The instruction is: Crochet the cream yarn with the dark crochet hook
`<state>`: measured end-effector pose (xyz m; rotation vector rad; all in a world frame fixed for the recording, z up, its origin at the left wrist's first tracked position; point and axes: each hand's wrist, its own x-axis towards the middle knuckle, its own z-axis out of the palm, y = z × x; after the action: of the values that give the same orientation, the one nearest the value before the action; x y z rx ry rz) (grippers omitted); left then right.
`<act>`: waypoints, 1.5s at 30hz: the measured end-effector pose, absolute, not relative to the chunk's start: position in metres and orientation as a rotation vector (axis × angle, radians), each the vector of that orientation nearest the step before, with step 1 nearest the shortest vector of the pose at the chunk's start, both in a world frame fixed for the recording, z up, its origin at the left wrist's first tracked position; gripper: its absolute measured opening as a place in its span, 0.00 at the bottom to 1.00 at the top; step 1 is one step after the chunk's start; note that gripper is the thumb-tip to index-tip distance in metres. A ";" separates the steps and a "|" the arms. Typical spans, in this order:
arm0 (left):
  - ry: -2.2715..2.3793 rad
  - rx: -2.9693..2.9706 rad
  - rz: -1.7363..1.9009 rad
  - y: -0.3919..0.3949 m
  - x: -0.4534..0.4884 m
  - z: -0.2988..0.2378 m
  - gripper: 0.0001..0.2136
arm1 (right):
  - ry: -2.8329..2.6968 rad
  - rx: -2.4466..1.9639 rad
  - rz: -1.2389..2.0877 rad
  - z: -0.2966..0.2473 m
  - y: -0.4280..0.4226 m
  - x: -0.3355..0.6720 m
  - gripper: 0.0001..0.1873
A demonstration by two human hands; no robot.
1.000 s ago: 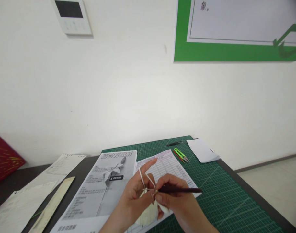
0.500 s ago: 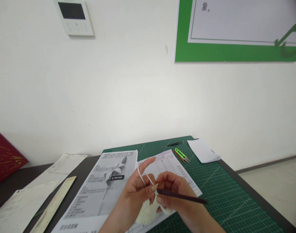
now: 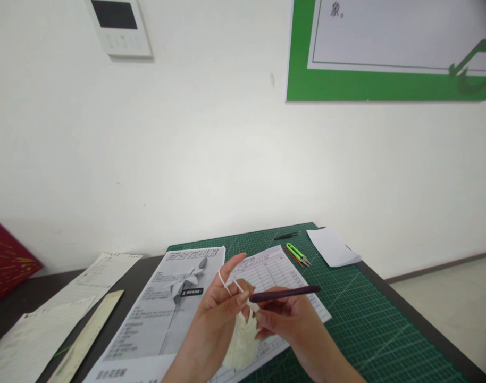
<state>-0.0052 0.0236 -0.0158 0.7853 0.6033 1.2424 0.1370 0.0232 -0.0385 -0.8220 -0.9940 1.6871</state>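
My left hand [image 3: 219, 308] pinches thumb against fingers just at the hook's tip end, its index finger raised with white yarn [image 3: 224, 282] looped around it. Whatever small piece sits in that pinch is hidden by the fingers. My right hand [image 3: 285, 314] is closed around a crochet hook [image 3: 286, 293] with a dark purple handle, which lies nearly level and points left. Its thumb and fingertips are close below the left fingertips. Under both hands a pale cream ball of yarn [image 3: 243, 348] rests on the printed sheets, partly covered.
A green cutting mat [image 3: 370, 319] covers the dark table. On it lie a printed flower sheet [image 3: 147, 319], a lined form [image 3: 273, 271], green thread snips [image 3: 296, 254], black tweezers [image 3: 286, 235] and white paper [image 3: 333, 247]. Handwritten sheets [image 3: 67, 303] and a ruler-like strip [image 3: 87, 335] are at left.
The hook's handle has swung up from a downward slant to nearly level. My left hand has shifted slightly left, and more of the yarn ball shows between the hands.
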 end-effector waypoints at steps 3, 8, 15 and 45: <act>0.578 0.717 1.212 0.022 -0.005 -0.014 0.29 | -0.984 -0.863 1.739 -0.040 0.025 0.131 0.18; 0.602 0.674 1.216 0.017 0.000 -0.011 0.30 | -1.013 -0.886 1.745 -0.049 0.027 0.123 0.19; 0.770 0.869 1.339 0.016 0.002 -0.005 0.28 | -1.124 -0.855 1.311 -0.043 0.019 0.131 0.18; 0.605 0.980 1.258 0.008 -0.001 -0.004 0.37 | -0.484 -0.377 1.791 -0.038 0.015 0.135 0.06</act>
<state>-0.0011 0.0082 -0.0041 0.9803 0.6052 1.2576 0.1353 0.0155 -0.0381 -0.3768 -0.4840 1.7906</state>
